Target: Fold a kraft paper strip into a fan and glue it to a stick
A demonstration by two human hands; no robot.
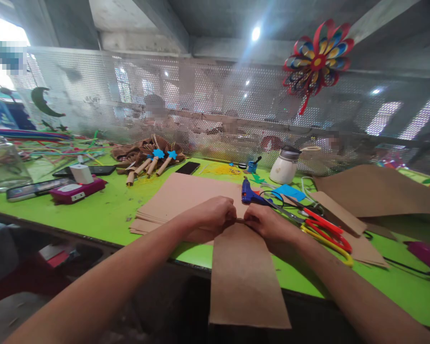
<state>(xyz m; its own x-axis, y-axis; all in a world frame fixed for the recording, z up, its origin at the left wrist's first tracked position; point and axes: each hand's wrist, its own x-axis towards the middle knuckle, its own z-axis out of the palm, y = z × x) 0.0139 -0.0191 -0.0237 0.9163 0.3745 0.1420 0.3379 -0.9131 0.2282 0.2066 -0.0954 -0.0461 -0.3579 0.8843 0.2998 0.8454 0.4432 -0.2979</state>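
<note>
A strip of brown kraft paper (249,282) hangs over the table's front edge toward me. Its far end is narrow and folded or bunched between my two hands. My left hand (217,214) is closed, pinching that end from the left. From the right, my right hand (268,220) pinches the same end, fingers curled. Just behind and left of my hands lies a stack of brown paper sheets (179,193). A blue glue gun (252,195) rests on the table beyond my right hand.
Scissors with red handles (329,231) and yellow-handled scissors (329,248) lie right of my right arm. A white jar (284,166), a black phone (188,168) and paper crafts with blue stars (157,160) stand or lie farther back. A purple power strip (78,191) sits left.
</note>
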